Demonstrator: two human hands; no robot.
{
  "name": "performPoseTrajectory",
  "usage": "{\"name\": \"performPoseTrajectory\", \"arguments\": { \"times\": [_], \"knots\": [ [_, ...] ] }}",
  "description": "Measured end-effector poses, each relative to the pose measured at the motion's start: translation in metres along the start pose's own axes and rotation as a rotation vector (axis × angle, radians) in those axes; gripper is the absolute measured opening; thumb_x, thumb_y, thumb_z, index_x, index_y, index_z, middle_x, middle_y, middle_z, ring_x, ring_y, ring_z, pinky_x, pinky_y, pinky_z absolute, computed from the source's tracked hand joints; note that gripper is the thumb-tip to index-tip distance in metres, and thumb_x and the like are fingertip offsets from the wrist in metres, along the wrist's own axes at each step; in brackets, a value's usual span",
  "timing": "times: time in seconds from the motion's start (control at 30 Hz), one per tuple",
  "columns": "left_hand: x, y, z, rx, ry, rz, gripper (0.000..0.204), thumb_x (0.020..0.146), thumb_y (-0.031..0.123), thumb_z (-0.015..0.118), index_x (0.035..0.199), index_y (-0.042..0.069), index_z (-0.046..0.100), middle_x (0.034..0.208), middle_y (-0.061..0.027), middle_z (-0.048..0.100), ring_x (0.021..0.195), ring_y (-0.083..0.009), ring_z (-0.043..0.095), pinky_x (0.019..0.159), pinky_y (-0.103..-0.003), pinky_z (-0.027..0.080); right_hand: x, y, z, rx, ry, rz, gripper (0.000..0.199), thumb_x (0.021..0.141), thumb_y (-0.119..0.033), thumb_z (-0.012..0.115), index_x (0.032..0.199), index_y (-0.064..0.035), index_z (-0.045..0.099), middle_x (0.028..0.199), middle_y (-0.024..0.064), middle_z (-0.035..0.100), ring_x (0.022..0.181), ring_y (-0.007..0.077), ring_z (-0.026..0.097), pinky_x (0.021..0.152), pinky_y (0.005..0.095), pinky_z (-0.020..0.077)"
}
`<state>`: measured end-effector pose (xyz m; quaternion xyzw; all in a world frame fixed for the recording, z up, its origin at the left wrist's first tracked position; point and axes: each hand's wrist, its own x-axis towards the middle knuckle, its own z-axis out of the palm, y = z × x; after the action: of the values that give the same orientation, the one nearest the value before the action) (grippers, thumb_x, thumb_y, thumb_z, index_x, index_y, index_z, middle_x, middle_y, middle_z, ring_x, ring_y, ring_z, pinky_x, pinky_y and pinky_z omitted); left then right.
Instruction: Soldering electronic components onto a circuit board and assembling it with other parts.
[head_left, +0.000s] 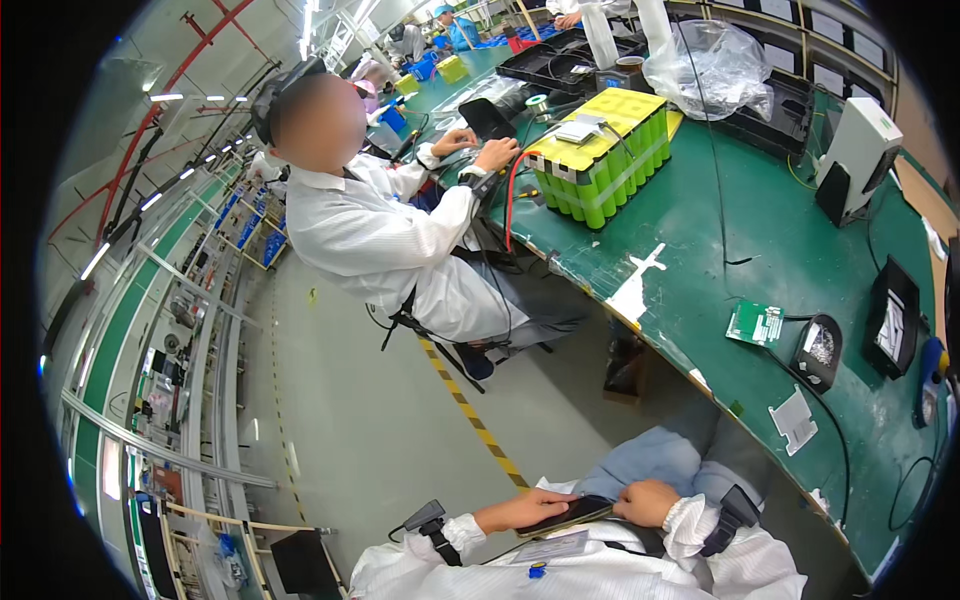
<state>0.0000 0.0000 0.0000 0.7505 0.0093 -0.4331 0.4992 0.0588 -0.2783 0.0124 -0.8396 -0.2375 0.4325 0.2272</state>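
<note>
Floor (340, 400), grey, with yellow-and-black striped line (472, 412): lies ahead of the left hand (528, 509). Worktable (690, 260), green top, chipped edge: stands ahead and right of the right hand (648, 502). Red pipe (207, 40), white strip light (95, 262): overhead, far left.

Green bench (790, 255) bearing yellow-topped cell pack (600, 190), circuit board (755, 324), black tray (904, 288).

Battery pack (626, 166) of green cells, yellow-topped, set on green workbench (690, 275). Clear plastic bag (715, 72) heaped behind. White box (866, 140) propped in black stand (840, 192). Green circuit board (755, 324) laid beside black dish (819, 352); pale plate (793, 420) laid nearer. Floor (350, 400) marked with yellow-black tape (465, 405). Co-worker (375, 240) seated at bench, dressed in white coat.
</note>
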Motion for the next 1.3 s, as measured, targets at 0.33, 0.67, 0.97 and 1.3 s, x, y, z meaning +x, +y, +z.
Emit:
{"name": "performPoseTrajectory", "arguments": {
  "times": [0.33, 0.67, 0.97, 1.3],
  "knots": [
    [-0.002, 0.028, 0.004, 0.052, -0.068, 0.029, 0.042, 0.102, 0.026, 0.053, 0.143, 0.014, 0.054, 0.115, -0.0076, 0.069, 0.097, -0.0131, 0.061, 0.091, -0.028, 0.048, -0.027, -0.009, 0.017, 0.05, 0.405, -0.251, 0.025, 0.087, -0.03, 0.059, 0.086, -0.0073, 0.069, 0.075, 0.0181, 0.068, 0.071, 0.0387, 0.067, 0.067, 0.048, 0.0529],
    [0.05, -0.027, 0.066, -0.045, 0.578, 0.136, 0.02, 0.093, 0.02, 0.067, 0.102, 0.002, 0.071, 0.085, -0.002, 0.068, 0.07, -0.0079, 0.057, 0.063, -0.025, 0.047, -0.029, -0.023, 0.022, -0.009, 0.514, -0.434, 0.022, 0.089, -0.026, 0.058, 0.083, -0.0058, 0.062, 0.072, 0.0175, 0.067, 0.068, 0.0373, 0.067, 0.062, 0.0478, 0.0529],
    [0.115, 0.018, 0.057, -0.457, 0.775, 0.356, 0.028, 0.098, 0.019, 0.059, 0.079, 0.0, 0.065, 0.075, -0.0065, 0.066, 0.074, -0.0124, 0.061, 0.069, -0.029, 0.048, -0.017, -0.019, 0.034, 0.016, 0.448, -0.364, 0.021, 0.088, -0.024, 0.057, 0.085, -0.0029, 0.059, 0.073, 0.0188, 0.067, 0.069, 0.0397, 0.067, 0.063, 0.0496, 0.0521],
    [0.083, 0.172, -0.007, 0.322, 0.552, 0.963, 0.016, 0.087, 0.006, 0.069, 0.076, 0.001, 0.058, 0.083, -0.0099, 0.066, 0.076, -0.0201, 0.061, 0.073, -0.033, 0.049, -0.131, -0.004, -0.046, 0.189, 1.153, -0.451, 0.017, 0.09, -0.02, 0.065, 0.081, -0.0057, 0.065, 0.073, 0.0075, 0.065, 0.067, 0.0264, 0.066, 0.058, 0.0391, 0.0529]
  ]
}}
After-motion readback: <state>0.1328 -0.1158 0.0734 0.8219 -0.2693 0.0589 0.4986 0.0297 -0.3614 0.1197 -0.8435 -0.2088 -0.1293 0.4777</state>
